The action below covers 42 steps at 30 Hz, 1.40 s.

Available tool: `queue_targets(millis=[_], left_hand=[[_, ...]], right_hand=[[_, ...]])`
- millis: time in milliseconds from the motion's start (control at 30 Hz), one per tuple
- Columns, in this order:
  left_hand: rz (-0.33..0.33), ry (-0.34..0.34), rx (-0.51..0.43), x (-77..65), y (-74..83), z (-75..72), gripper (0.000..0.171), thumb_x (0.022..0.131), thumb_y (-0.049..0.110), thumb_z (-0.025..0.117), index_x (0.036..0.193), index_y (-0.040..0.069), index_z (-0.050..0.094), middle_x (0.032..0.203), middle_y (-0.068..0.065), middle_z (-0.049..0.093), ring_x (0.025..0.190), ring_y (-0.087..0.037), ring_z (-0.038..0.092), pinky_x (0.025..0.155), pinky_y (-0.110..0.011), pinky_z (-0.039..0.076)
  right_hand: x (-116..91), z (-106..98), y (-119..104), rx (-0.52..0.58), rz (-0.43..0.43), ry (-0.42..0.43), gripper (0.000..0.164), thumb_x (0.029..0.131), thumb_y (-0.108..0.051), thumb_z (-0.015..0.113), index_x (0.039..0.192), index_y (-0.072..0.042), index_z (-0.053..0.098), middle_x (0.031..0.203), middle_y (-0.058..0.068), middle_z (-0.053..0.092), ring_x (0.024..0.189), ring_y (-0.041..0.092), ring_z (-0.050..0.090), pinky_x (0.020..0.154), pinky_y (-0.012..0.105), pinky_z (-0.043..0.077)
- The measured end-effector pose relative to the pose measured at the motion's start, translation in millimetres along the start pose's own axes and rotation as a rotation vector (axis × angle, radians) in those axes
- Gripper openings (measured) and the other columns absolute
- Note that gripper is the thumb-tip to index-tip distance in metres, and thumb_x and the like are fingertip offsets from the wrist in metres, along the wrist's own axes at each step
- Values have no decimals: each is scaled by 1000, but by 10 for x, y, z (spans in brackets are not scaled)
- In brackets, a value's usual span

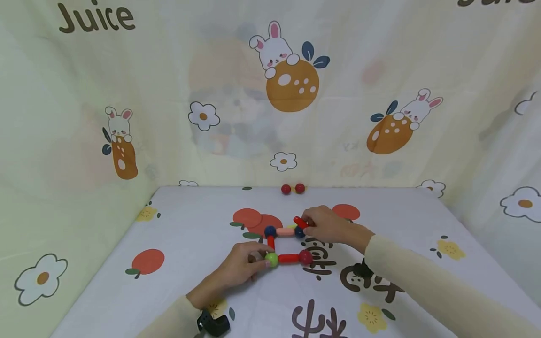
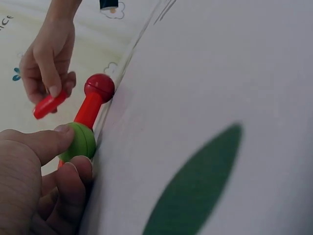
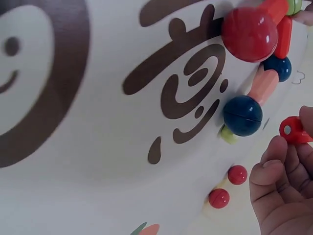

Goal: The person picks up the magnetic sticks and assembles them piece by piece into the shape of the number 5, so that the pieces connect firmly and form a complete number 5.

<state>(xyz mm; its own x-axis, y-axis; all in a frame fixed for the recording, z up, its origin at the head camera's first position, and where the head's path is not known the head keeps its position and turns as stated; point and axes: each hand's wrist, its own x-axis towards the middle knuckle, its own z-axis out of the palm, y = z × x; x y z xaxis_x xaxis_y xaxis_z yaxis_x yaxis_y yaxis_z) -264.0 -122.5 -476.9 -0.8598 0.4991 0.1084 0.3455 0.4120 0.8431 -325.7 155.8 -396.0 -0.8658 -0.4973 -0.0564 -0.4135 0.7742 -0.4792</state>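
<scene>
My left hand (image 1: 243,260) pinches a green ball (image 1: 272,259) of a ball-and-rod toy frame between thumb and fingers. From that ball one red rod (image 1: 289,258) runs right to a red ball (image 1: 305,257), another red rod (image 1: 271,242) back to a dark blue ball (image 1: 270,231). A pink rod (image 1: 285,232) joins this to a second dark blue ball (image 3: 243,116), where a yellow-green piece (image 3: 229,134) partly shows. Above that corner my right hand (image 1: 327,224) pinches a loose red rod (image 2: 50,105); its end shows a round silvery spot in the right wrist view.
Two red balls (image 1: 286,189) (image 1: 300,188) lie at the table's back edge. A white cloth (image 1: 177,234) printed with fruit, flowers and dark lettering covers the table. Patterned curtains (image 1: 228,61) hang behind and at both sides.
</scene>
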Motion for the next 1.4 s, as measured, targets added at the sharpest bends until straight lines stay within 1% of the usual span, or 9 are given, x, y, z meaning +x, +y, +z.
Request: queue_targets(millis=[167,233,333,500,700,833,1000,1167,1400], left_hand=[[-37,-4,3,17,2,-36,32,95,22,73,126,19,71,103,3,66,47,-18,60,48,-26,53],[-43,-2,4,29,-18,-40,31,95,22,73,126,20,71,103,3,66,46,-18,59,47,-26,53],[-51,-1,8,42,-47,-44,31,95,23,74,126,21,71,103,3,66,45,-18,59,47,-26,52],[-63,1,9,57,-62,-57,33,94,25,74,127,22,70,103,3,66,45,-19,59,45,-25,49],[-53,7,-6,68,-53,-63,34,95,22,73,129,20,69,105,3,67,44,-18,58,45,-24,50],[-38,9,-19,79,-59,-39,35,95,22,73,129,18,69,105,3,67,44,-19,58,45,-24,50],[-46,26,-32,71,-53,-13,33,95,22,73,128,20,70,104,2,66,43,-18,58,45,-24,50],[-60,38,-38,64,-38,-7,32,95,19,74,127,21,70,104,2,66,43,-17,57,44,-23,50],[-62,31,-40,69,-46,-7,33,95,20,73,128,19,70,104,2,65,43,-17,57,44,-24,50]], right_hand=[[-125,-19,6,40,19,11,17,91,-10,71,108,-5,69,77,0,62,68,16,57,58,27,50],[-185,9,0,77,25,27,13,90,-9,72,103,-7,69,75,0,61,67,16,56,58,27,48],[-291,75,-23,167,44,35,8,88,-9,71,97,-7,70,75,2,62,67,18,58,58,28,49],[-464,216,-53,301,150,33,6,87,-10,71,92,-7,70,75,4,64,59,19,61,56,27,50],[-637,340,-110,417,290,16,5,84,-11,70,86,-6,70,69,6,65,54,18,58,53,27,51],[-677,405,-137,478,361,3,7,83,-12,71,84,-5,71,67,8,65,55,18,58,52,27,51],[-679,464,-150,587,448,-33,12,84,-12,72,90,-1,71,73,11,68,52,17,60,52,25,53],[-686,485,-152,638,455,-59,16,85,-12,73,93,1,69,75,12,70,54,18,65,55,25,56],[-669,533,-140,692,446,-86,13,88,-11,73,90,2,70,72,13,70,57,20,69,58,24,56]])
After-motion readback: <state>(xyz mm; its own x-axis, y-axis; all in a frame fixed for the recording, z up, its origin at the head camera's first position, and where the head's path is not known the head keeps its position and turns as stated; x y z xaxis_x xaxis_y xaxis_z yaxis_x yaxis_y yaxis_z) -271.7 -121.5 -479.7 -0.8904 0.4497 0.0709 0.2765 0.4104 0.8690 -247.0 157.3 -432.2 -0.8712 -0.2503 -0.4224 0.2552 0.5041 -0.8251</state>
